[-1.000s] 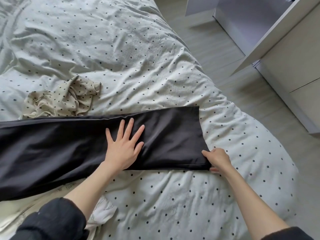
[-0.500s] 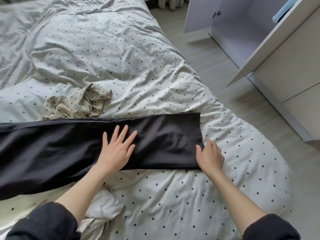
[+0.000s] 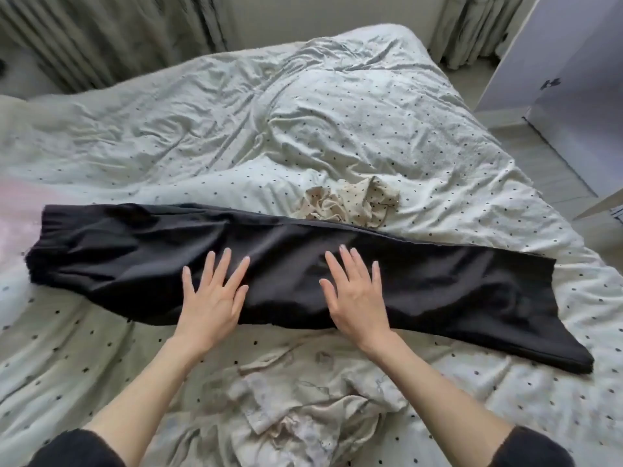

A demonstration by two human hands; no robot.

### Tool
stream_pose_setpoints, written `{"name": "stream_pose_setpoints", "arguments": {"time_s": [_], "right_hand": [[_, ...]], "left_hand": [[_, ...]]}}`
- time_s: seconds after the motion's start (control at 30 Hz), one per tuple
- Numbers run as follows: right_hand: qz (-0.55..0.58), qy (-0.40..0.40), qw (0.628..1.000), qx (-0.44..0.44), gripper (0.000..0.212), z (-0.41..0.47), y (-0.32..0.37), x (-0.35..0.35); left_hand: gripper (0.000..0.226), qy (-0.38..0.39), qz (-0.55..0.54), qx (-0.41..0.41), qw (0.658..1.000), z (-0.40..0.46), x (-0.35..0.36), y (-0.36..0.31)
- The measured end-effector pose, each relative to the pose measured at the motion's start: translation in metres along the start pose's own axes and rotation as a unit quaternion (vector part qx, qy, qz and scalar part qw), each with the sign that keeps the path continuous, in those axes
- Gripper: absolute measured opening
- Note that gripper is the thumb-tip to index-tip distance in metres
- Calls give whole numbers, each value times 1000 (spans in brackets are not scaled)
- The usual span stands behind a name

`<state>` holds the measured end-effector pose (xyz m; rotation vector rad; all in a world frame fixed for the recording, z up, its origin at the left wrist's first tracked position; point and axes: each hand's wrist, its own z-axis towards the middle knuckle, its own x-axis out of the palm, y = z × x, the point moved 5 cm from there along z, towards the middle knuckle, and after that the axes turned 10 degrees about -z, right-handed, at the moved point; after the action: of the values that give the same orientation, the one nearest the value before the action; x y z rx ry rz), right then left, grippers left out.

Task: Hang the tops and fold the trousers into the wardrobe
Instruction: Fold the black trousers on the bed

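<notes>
Black trousers point(image 3: 455, 284) lie stretched flat across the bed, waistband at the left and leg hems at the right. My left hand point(image 3: 212, 294) rests flat on the trousers near their middle, fingers spread. To its right, my right hand point(image 3: 354, 291) also presses flat on the cloth, fingers straight. A crumpled beige dotted garment point(image 3: 350, 203) sits just behind the trousers. Another pale crumpled garment point(image 3: 303, 409) lies in front of them, between my forearms.
The bed has a white duvet with small dark dots point(image 3: 337, 106). Curtains point(image 3: 111, 35) hang behind it. An open white wardrobe door point(image 3: 556, 62) stands at the right, with pale floor point(image 3: 556, 176) between it and the bed.
My right hand left the trouser hem and came left onto the middle of the cloth. The view swung left and up, so the whole trousers and the curtains show.
</notes>
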<state>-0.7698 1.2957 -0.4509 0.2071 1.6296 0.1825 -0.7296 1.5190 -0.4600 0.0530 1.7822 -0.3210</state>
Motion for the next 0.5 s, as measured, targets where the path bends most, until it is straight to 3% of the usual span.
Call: {"name": "stream_pose_setpoints", "arguments": {"time_s": [0.17,0.37,0.43,0.5], "right_hand": [[-42,-1,994,-97,51,24,125,24],[-92,23,979,-182,58,74,252,62],[-107,36,976,-188,60,91,277,74],[-118,60,977,-166,64,109,287,87]], "left_hand": [[54,5,0,-53,999,-20,-16,117],[56,-49,-48,-97,993,-13,-54,236],[57,-104,-124,-89,983,-5,-68,251],[57,-153,-256,-127,946,3,-80,269]]}}
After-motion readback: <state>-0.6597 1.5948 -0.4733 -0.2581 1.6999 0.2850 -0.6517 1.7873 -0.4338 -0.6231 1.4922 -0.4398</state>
